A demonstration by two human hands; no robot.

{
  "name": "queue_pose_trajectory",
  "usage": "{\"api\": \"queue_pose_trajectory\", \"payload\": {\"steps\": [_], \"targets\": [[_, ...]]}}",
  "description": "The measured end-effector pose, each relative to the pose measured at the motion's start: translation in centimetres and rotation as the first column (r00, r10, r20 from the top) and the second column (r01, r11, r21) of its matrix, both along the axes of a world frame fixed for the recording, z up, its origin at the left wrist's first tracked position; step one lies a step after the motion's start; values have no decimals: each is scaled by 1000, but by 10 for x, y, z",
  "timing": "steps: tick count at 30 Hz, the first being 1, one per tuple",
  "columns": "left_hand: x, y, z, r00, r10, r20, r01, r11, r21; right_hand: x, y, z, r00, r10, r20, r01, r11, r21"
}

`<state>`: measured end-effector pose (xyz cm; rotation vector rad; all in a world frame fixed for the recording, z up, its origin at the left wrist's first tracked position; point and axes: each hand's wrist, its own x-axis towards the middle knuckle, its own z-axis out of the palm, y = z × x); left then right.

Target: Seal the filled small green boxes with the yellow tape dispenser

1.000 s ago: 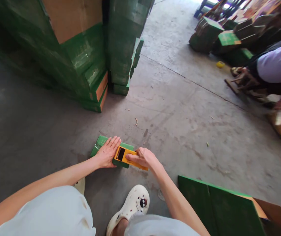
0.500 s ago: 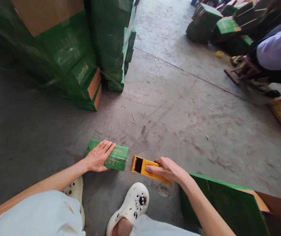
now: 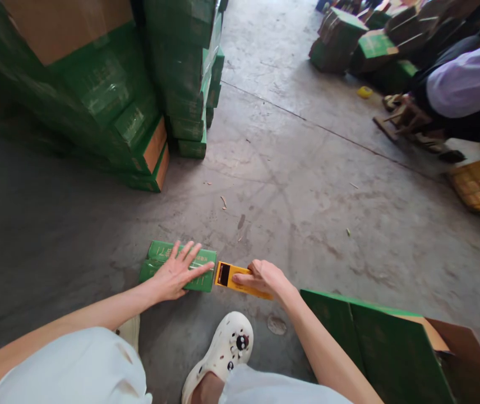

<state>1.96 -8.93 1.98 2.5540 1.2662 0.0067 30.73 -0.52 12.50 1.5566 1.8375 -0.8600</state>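
The left hand (image 3: pixel 175 276) lies flat, fingers spread, on a small green box wrapped in shiny film (image 3: pixel 168 268) on the rough grey concrete floor (image 3: pixel 307 213). The right hand (image 3: pixel 264 277) is closed around a flat yellow plastic tool with a dark window (image 3: pixel 230 276). Half a second ago the tool was apart from the box; now its end touches the box's right edge.

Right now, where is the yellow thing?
In the head view, the flat yellow plastic tool is low and central on the grey concrete floor, gripped by the right hand, its end against the flat green cardboard box under the left hand.
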Motion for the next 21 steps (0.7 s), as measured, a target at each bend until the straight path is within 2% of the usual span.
{"api": "queue_pose_trajectory", "payload": {"steps": [3,7,12,16,19,21], "targets": [[17,-3,1,998,-58,0,58,998,-3,-4,1,1,998,26,52,-26,1000,-7],[18,-2,2,997,-69,21,70,997,-31,7,1,11,1000,12,27,-11,999,-50],[12,-2,4,997,-72,23,72,997,-13,43,-10,43,992,-41,-116,30,995,-94],[12,-4,1,996,-80,34,80,997,6,72,-12,60,999,-38,-28,36,997,-65],[11,-5,-1,997,-70,43,70,997,15,63,-7,48,992,40,117,-38,999,-19],[11,-5,-2,997,-62,44,61,998,17,34,-3,26,977,83,195,-85,996,2]]}}
